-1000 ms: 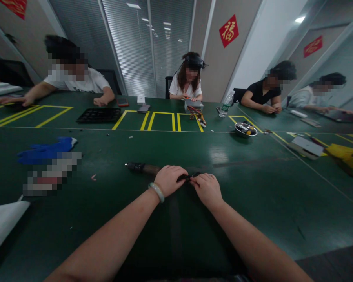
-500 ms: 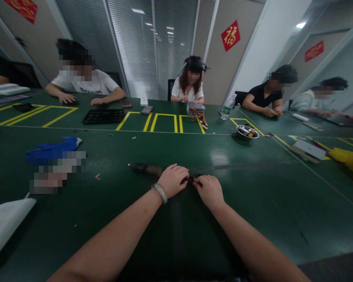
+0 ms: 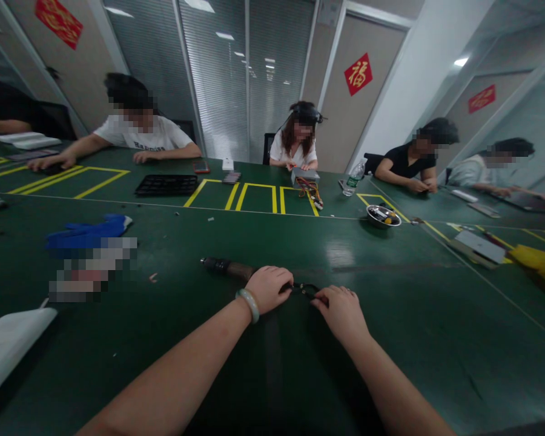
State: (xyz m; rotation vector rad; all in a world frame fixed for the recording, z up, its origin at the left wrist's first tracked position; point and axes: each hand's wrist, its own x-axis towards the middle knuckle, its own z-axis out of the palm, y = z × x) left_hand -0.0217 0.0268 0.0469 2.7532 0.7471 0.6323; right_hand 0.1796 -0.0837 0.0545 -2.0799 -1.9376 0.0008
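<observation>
On the green table lies a dark, rod-shaped tool that looks like an electric screwdriver (image 3: 229, 268), its metal tip pointing left. My left hand (image 3: 269, 287), with a pale bangle at the wrist, is closed over the tool's right end and hides that part. A thin black cable (image 3: 309, 286) makes a small loop between my two hands. My right hand (image 3: 340, 307) pinches this cable with thumb and fingers, to the right of the left hand and apart from it. Where the cable meets the tool is covered by my left hand.
At left lie a blue glove (image 3: 88, 232) and a white object (image 3: 13, 351). A metal bowl (image 3: 384, 217) of small parts, a bottle (image 3: 353, 178), a black tray (image 3: 166, 185) and a grey box with wires (image 3: 305, 177) stand farther off. Several people sit opposite.
My right hand has moved right, away from the left hand, and a loop of cable now shows between them. A co-worker at left has reached an arm outward. The view has tilted slightly.
</observation>
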